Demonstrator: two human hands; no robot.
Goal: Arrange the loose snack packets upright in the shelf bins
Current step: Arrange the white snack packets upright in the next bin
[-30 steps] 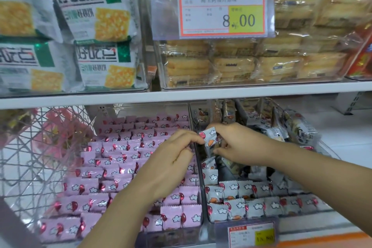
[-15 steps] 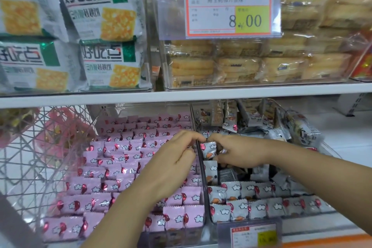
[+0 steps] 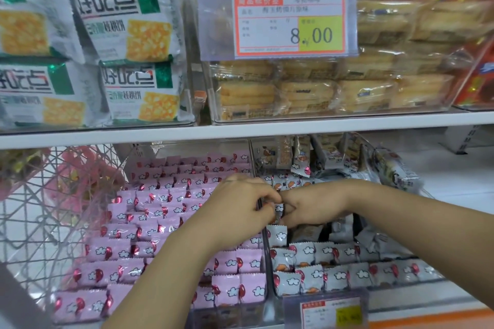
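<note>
Standing small white foil snack packet (image 3: 278, 208) up in clear plastic shelf bin (image 3: 268, 283).
My left hand (image 3: 238, 211) and right hand (image 3: 315, 204) fingers pinch it at bin's left side; likely light, slippery, crushable, so hold crimped edges.

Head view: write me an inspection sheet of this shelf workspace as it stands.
Surface: white lower shelf, bare at the right.
Job's things: pink packets in upright rows, left; white packets in front rows, right; loose packets jumbled behind them.
Clutter: nothing seen beyond that jumble.
Hands: left hand and right hand pinch one held packet where the two lots meet.
Cables: nothing seen.
Surroundings: wire basket left; cracker bags, biscuit packs, price tag above.
</note>
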